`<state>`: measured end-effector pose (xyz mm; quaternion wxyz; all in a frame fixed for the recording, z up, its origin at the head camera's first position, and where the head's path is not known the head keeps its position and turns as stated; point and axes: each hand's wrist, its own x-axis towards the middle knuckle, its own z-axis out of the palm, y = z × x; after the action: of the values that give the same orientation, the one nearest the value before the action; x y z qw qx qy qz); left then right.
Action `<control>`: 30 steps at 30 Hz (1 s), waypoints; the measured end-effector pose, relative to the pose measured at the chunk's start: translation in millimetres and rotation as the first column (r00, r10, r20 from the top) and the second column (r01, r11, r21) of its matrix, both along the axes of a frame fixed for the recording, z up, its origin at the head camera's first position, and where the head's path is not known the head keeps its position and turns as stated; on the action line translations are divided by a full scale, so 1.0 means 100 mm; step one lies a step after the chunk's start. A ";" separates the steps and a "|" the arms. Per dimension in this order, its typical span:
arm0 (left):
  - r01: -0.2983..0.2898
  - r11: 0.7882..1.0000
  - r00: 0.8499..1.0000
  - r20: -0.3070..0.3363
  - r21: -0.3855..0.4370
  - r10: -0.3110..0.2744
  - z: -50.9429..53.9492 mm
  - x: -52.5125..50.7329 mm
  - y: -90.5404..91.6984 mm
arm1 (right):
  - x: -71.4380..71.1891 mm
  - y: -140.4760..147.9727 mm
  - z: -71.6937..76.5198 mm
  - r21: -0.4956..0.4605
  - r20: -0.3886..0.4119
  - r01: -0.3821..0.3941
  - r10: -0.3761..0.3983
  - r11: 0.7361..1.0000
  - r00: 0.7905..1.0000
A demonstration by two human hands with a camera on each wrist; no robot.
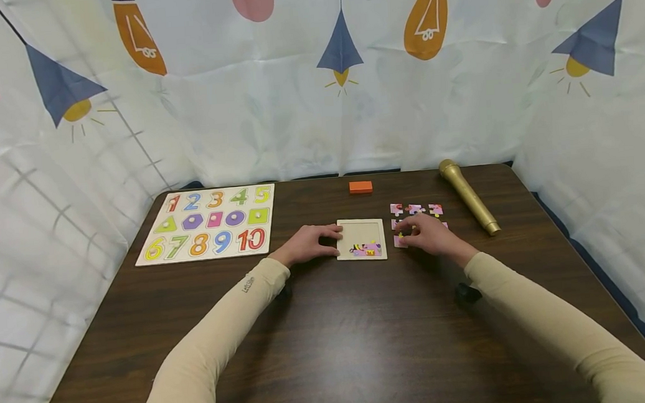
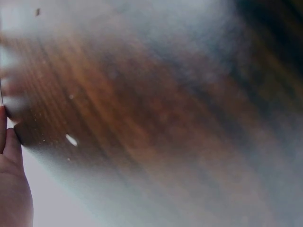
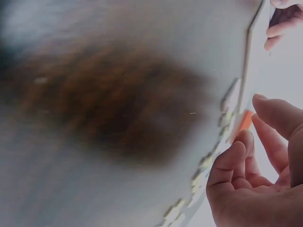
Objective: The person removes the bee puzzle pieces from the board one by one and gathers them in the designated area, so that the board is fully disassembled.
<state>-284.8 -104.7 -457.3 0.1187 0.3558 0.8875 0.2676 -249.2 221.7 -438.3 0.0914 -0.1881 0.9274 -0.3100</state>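
A small pale puzzle tray [image 1: 358,231] lies at the middle of the table, with pink and yellow pieces joined along its lower part. My left hand [image 1: 313,243] rests at the tray's left side, fingers near the upper corner and thumb lower down, touching the edge. To the right of the tray lie several loose pink jigsaw pieces [image 1: 436,209], spread in rows. Over these pieces hovers my right hand [image 1: 428,234], partly covering them. In the right wrist view its thumb [image 3: 277,113] stands apart from the bent fingers, and nothing shows between them.
A number-and-shape board [image 1: 203,225] lies at the left. An orange block [image 1: 361,187] sits near the back edge. At the right lies a gold microphone [image 1: 470,197]. Patterned white curtains [image 1: 294,116] surround the dark table [image 1: 344,350].
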 end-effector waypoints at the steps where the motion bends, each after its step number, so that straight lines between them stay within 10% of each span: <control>1: 0.000 1.000 1.000 0.002 0.001 0.000 0.00 0.00 0.00 | 0.00 -0.01 0.02 -0.007 -0.003 -0.006 0.006 1.000 1.000; 18: -0.007 1.000 1.000 0.010 -0.001 0.007 0.02 0.01 0.01 | 0.01 -0.60 0.13 -0.080 0.061 -0.070 0.075 0.994 0.995; 30: 0.001 1.000 1.000 0.005 0.003 -0.001 0.00 -0.01 0.00 | -0.02 -0.79 -0.06 -0.085 0.111 -0.066 0.075 0.994 0.991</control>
<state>-285.3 -104.7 -457.5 0.1205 0.3558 0.8866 0.2700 -250.9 142.7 -444.1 0.1475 -0.2063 0.9001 -0.3542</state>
